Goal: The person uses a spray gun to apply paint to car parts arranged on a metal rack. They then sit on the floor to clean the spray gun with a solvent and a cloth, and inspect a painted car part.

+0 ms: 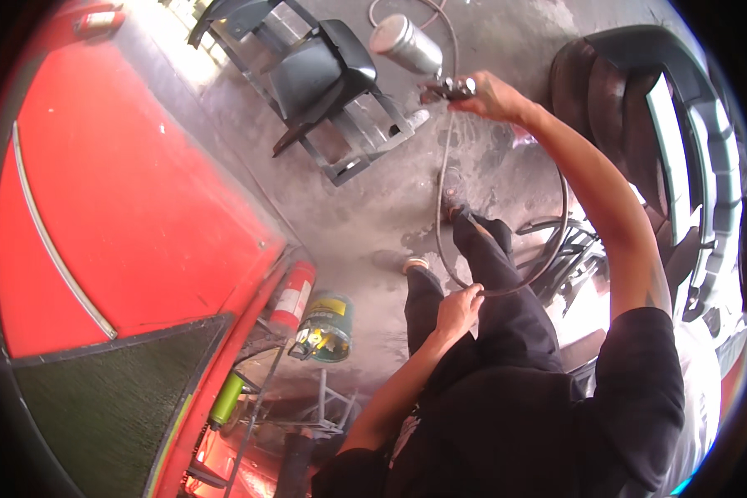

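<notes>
My right hand [491,95], arm stretched forward, is closed around a paint spray gun [408,45] with a silvery cup. The cup tilts toward the far left. A thin hose [565,212] hangs in a loop between my hands. Low in front of my thighs, my left hand [458,312] grips that hose with its fingers closed. Left of the gun, a black moulded plastic part [319,70] rests on a dark frame stand [353,164], apart from both hands.
A large red panel [133,199] fills the left side. Beside its edge stand a red cylinder [293,297], a dark bucket [334,332] holding yellow items and a green bottle [227,400]. Car bumpers [705,158] stand at the right. More hose lies on the grey floor [357,224].
</notes>
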A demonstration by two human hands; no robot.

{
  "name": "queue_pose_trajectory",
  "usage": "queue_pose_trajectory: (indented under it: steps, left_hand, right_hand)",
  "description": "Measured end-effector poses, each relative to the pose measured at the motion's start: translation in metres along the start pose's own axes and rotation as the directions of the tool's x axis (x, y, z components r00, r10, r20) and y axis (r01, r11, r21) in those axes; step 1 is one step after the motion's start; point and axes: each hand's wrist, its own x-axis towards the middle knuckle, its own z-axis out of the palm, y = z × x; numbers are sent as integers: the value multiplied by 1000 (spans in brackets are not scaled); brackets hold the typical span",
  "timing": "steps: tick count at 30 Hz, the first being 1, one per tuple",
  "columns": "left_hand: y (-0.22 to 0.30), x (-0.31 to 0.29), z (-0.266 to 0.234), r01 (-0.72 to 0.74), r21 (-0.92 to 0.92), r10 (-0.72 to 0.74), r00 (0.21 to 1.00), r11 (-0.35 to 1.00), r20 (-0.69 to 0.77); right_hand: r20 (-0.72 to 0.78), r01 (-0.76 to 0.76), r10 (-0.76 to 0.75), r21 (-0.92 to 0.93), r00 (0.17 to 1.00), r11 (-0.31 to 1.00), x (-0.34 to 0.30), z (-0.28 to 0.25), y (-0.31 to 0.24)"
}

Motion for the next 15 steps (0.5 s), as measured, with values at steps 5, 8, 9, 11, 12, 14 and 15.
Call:
queue_pose_trajectory:
  steps: [5,8,9,11,12,14,15]
  left_hand:
    - [-10,19,-6,65,59,-65,998,996,-9]
    - [-23,15,-18,183,107,-185,983,977,7]
    - [-36,9,-16,192,94,-194,981,977,8]
    - [-65,-5,-14,178,128,-182,983,976,15]
    - [-76,-14,-13,163,170,-168,986,972,17]
    - [-89,-22,-13,137,221,-149,988,966,39]
    - [-94,-27,-12,139,225,-155,986,964,57]
  right_hand:
    - [-502,-119,11,-184,865,976,46,8,63]
    - [-640,-303,225,-13,734,953,42,26,37]
    - [-632,-300,243,17,736,954,33,36,32]
    - [-574,-272,262,70,776,960,6,55,28]
    - [-494,-198,233,122,838,973,-10,71,27]
    - [-347,-137,162,96,924,986,-40,92,18]
    - [-301,-120,153,126,941,985,-53,98,12]
